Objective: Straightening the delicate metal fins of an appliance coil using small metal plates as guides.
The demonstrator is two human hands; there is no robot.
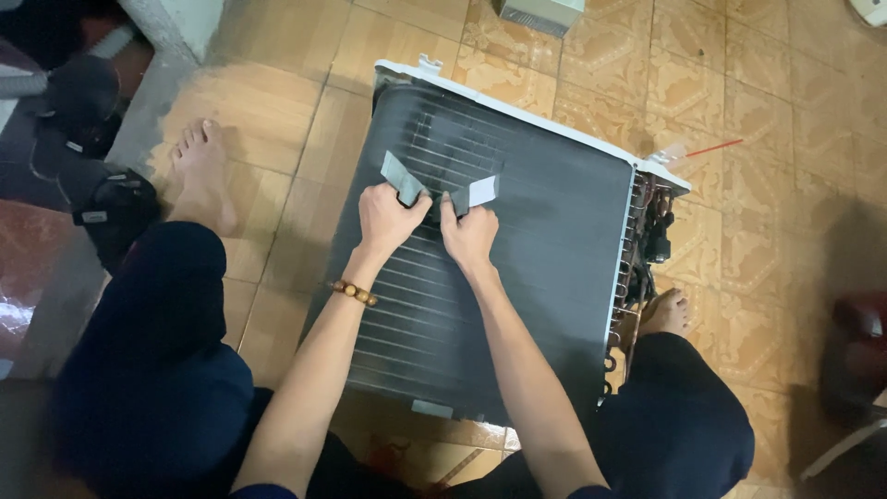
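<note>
A large dark finned coil of an air conditioner unit (536, 240) lies flat on the tiled floor between my knees, with a white frame along its far edge. My left hand (388, 217) grips a grey strip of foam tape (399, 177) that sticks up at an angle. My right hand (468, 233) holds the other grey strip (480, 192), its pale end pointing right. Both hands rest close together on the coil's upper middle. A beaded bracelet (354, 293) is on my left wrist.
Copper pipes and wiring (647, 231) sit at the coil's right side, next to my right foot (663, 314). My left foot (203, 176) is on the tiles at left. Dark shoes and bags (102, 203) lie far left; a grey box (540, 14) stands at the top.
</note>
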